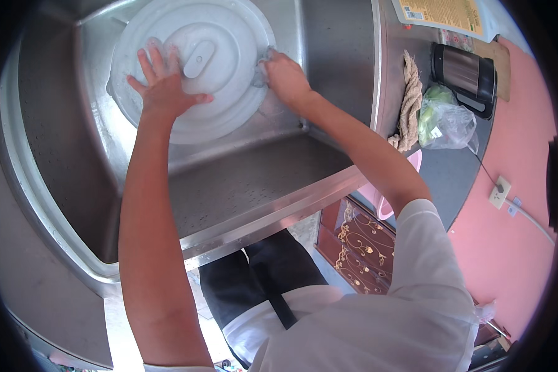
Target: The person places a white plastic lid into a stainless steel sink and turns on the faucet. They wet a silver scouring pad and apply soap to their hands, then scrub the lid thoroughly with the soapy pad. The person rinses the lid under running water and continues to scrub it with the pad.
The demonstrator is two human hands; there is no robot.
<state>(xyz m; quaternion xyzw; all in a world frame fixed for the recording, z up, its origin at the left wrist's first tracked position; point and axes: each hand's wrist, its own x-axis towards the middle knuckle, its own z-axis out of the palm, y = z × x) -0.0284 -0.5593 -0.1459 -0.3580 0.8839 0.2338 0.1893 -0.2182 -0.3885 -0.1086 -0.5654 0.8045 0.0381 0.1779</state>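
A round whitish translucent lid (232, 109) with an oval raised centre lies in a stainless steel sink (242, 186). My left hand (165, 88) rests on its left part, palm down and fingers spread, with some suds at the fingertips. At the lid's right rim, my right hand (286, 76) is closed around a wet, greyish scrubber (261, 72), partly hidden by the fingers. What lies under the lid cannot be made out.
Right of the sink are a twisted beige cloth (410, 100), a plastic bag with green vegetables (446, 121), a black and steel electric kettle (462, 72) and a large container with a yellow label (441, 14). A pink basin (386, 207) sits below, by my right arm.
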